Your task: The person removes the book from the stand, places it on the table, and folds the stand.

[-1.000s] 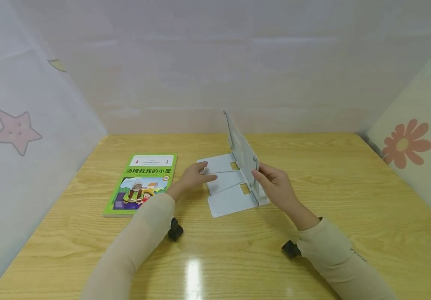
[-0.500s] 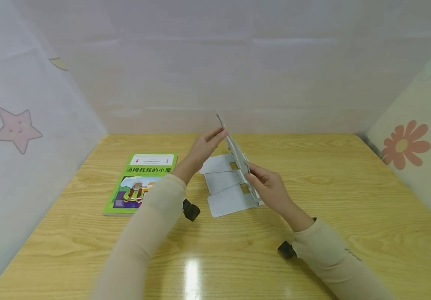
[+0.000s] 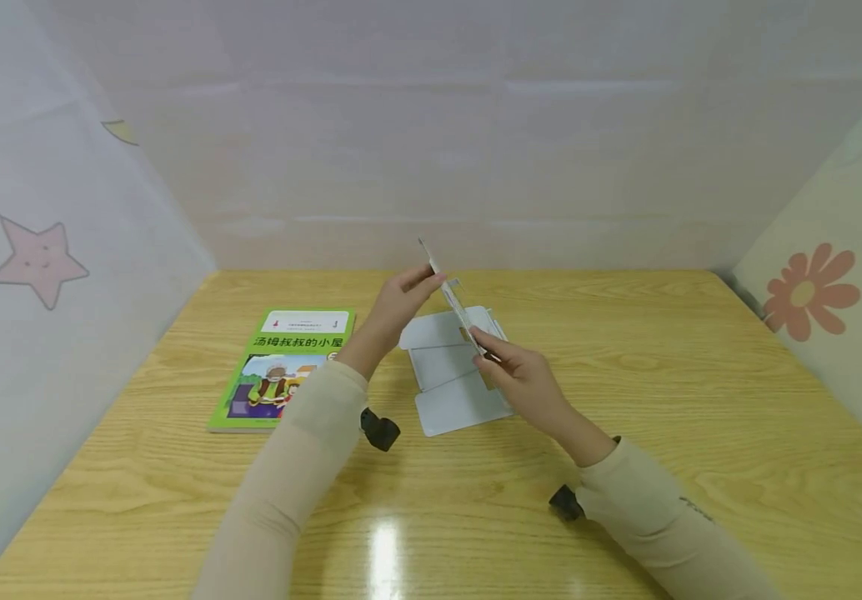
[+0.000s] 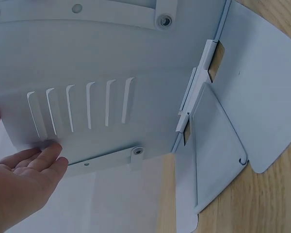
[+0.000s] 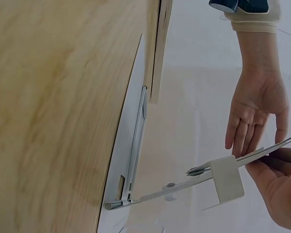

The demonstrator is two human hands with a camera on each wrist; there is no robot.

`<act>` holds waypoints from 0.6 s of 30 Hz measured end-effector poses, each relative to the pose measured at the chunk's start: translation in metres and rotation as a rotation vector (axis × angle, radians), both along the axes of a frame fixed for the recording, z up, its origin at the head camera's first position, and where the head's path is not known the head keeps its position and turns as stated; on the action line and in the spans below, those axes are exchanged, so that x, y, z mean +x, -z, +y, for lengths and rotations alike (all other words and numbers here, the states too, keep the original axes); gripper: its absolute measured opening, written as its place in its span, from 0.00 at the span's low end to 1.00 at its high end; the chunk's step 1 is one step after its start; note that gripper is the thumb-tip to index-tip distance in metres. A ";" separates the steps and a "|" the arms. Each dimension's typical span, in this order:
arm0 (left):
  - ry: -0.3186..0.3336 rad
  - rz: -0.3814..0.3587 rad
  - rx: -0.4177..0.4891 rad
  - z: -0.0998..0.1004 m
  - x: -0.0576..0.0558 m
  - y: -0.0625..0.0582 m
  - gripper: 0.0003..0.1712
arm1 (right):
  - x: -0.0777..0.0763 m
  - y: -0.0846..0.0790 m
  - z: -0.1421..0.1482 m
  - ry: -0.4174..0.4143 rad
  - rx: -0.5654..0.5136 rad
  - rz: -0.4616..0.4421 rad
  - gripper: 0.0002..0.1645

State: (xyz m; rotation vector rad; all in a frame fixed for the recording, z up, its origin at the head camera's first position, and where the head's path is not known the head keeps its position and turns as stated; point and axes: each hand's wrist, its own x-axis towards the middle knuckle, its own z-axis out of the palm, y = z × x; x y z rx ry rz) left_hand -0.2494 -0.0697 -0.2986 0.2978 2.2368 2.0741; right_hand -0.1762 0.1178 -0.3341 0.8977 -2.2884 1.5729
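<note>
A white metal folding book stand stands on the table, its flat base [image 3: 446,400] lying on the wood. Its hinged panel [image 4: 102,111], with a row of slots, leans leftward over the base and shows nearly edge-on in the head view. My left hand [image 3: 386,321] pinches the panel's upper edge, thumb on one face and fingers on the other. Lower along that panel, my right hand [image 3: 528,387] grips the near edge between thumb and fingers. In the right wrist view, a bent clip [image 5: 227,178] sticks out from the panel close to the right hand's fingers.
A green picture book [image 3: 299,342] lies left of the stand, partly covered by the left forearm. The wooden table [image 3: 671,367] runs back to a pale fabric backdrop [image 3: 551,150] with printed side walls.
My left hand has left the base, risen and taken hold of the panel. The panel has tipped from nearly upright toward the left, the right hand moving left with it. The book stays put.
</note>
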 end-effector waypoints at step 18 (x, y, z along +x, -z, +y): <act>-0.002 0.023 0.250 -0.024 0.018 0.020 0.25 | 0.007 0.005 -0.021 -0.029 0.165 0.055 0.26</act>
